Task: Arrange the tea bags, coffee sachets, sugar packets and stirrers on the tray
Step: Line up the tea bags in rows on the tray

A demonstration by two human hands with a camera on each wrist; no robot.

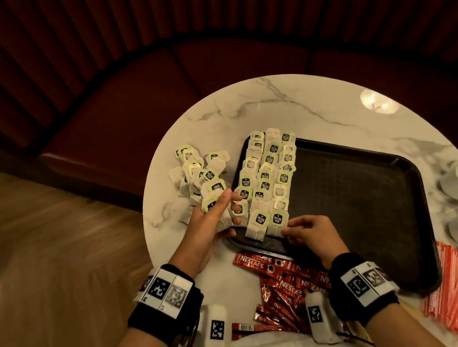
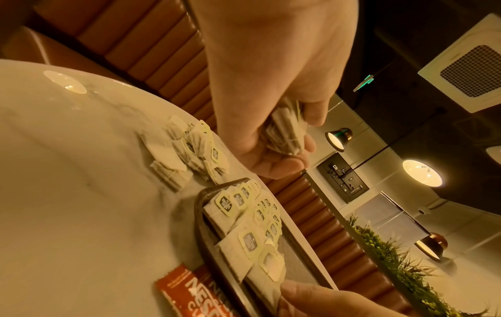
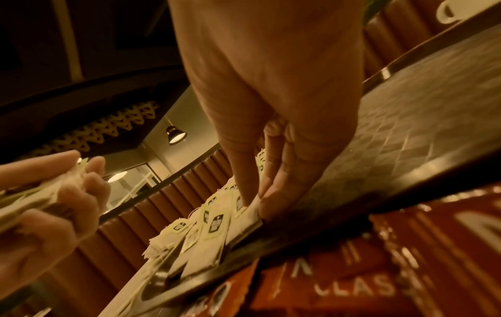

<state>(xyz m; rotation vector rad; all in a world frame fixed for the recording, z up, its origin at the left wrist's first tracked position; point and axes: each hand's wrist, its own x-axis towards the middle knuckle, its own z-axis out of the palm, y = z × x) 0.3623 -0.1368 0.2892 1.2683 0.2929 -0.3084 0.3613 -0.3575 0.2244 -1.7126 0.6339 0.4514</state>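
The left hand (image 1: 211,224) clamps its fingers round a spare stack of tea bags (image 1: 214,202) as supply, while the right hand's (image 1: 311,234) fingers pinch 1 bag onto the tray (image 1: 373,180), extending the rows (image 1: 270,178).

Three views: one head-mounted, two wrist-mounted.
Head looks steeply down over the round table (image 1: 285,98); each wrist camera sits low and close behind its fingers, both sharing the tray's (image 2: 202,225) near-left corner.
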